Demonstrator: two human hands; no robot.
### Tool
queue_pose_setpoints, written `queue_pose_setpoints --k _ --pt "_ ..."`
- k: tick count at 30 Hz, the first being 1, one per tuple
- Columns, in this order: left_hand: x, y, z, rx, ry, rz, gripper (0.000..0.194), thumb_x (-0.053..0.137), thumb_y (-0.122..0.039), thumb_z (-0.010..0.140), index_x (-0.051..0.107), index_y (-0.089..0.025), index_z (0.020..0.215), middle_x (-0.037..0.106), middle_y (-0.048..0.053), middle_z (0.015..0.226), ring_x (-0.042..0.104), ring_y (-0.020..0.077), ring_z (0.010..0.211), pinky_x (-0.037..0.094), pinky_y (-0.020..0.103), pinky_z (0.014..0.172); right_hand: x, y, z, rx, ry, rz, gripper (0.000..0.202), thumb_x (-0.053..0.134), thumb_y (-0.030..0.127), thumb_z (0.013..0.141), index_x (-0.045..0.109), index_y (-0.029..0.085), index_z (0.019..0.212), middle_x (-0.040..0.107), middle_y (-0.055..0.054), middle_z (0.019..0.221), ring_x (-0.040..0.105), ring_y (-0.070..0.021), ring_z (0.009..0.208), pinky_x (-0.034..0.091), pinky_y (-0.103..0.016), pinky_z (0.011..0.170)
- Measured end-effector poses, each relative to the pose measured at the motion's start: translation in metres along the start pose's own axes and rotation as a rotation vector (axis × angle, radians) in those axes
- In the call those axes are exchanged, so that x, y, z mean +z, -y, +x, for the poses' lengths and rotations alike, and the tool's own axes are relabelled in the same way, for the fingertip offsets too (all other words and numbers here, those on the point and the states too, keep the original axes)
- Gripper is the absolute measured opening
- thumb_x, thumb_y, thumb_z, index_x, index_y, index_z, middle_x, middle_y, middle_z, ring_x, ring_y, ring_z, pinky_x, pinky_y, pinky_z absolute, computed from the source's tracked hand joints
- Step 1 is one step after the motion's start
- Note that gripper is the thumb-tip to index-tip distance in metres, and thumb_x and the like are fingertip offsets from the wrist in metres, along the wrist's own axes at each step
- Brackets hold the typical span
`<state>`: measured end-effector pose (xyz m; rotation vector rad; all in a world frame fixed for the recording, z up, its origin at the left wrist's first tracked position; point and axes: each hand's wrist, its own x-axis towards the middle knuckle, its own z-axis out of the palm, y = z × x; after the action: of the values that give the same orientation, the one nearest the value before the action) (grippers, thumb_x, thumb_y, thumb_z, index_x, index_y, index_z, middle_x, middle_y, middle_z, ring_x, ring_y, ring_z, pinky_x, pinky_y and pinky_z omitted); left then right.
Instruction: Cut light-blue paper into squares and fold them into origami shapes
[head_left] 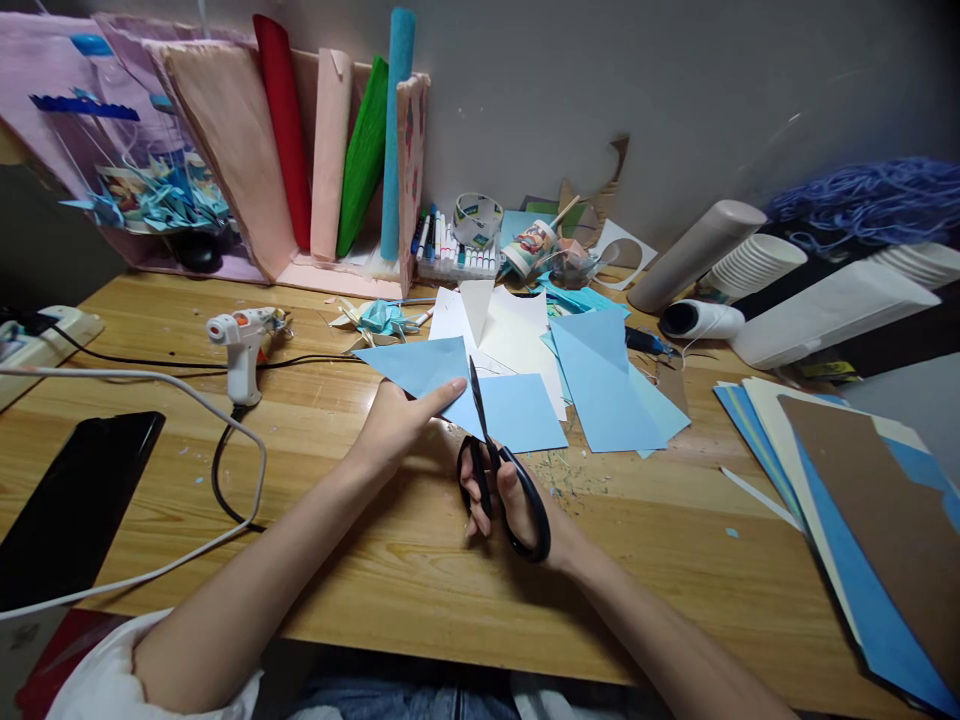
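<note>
My left hand (405,415) pinches a piece of light blue paper (421,365), thumb on top and fingers underneath. Black-handled scissors (532,505) are in my right hand (514,505), with thumb and fingers through the loops. Their blades point away from me and meet the right edge of the held paper; whether they grip it I cannot tell. Just beyond, another blue sheet (521,410) lies on the table, and more blue sheets (604,380) overlap to its right. White paper (529,335) lies behind, with a folded white piece (477,305) standing on it.
A white glue gun (244,350) with its cable stands at left, near a black phone-like slab (79,490). Coloured paper rolls (364,160) and markers (457,255) are at the back. Stacked card sheets (862,500), paper cups (761,265) and blue yarn (877,205) occupy the right.
</note>
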<state>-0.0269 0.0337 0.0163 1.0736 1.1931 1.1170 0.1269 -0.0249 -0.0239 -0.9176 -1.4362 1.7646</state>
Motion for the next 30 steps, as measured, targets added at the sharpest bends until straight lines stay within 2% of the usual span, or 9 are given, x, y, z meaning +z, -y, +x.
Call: queue_pose_setpoints --k 7,17,24,30 --pt "0.0010 0.0018 -0.0010 -0.006 0.005 -0.006 0.033 0.068 -0.036 0.067 0.062 -0.013 0.089 0.067 0.008 0.095 0.060 0.0193 0.084 0.045 0.030 0.079 0.0022 -0.0062 0.0020 -0.034 -0.061 0.014 0.052 0.035 0.068 0.077 0.044 0.018 0.086 0.038 0.006 0.064 0.041 -0.0038 0.039 0.049 -0.025 0.045" --pt "0.0004 0.0074 0.0013 -0.017 -0.003 -0.122 0.037 0.071 -0.034 0.064 0.063 -0.013 0.093 0.068 0.007 0.096 0.061 0.0194 0.086 0.046 0.030 0.079 0.0010 -0.0066 0.0020 0.022 -0.093 0.050 0.047 0.045 0.064 0.076 0.043 0.019 0.083 0.040 0.007 0.061 0.040 -0.0031 0.033 0.042 -0.020 0.035" --pt "0.0008 0.0090 0.0017 0.023 -0.159 -0.135 0.035 0.070 -0.037 0.066 0.064 -0.014 0.091 0.067 0.008 0.099 0.061 0.0204 0.093 0.046 0.029 0.083 0.0037 -0.0033 0.0001 0.004 -0.037 0.011 0.051 0.040 0.068 0.075 0.043 0.018 0.084 0.038 0.006 0.063 0.040 -0.0030 0.037 0.045 -0.022 0.040" --pt "0.0049 0.0050 -0.0030 0.017 -0.104 -0.088 0.037 0.070 -0.037 0.066 0.063 -0.013 0.094 0.067 0.009 0.100 0.062 0.0216 0.091 0.046 0.032 0.083 0.0070 -0.0024 0.0006 -0.008 -0.009 0.069 0.057 0.033 0.071 0.074 0.044 0.018 0.090 0.039 0.004 0.072 0.041 -0.0025 0.043 0.050 -0.025 0.050"
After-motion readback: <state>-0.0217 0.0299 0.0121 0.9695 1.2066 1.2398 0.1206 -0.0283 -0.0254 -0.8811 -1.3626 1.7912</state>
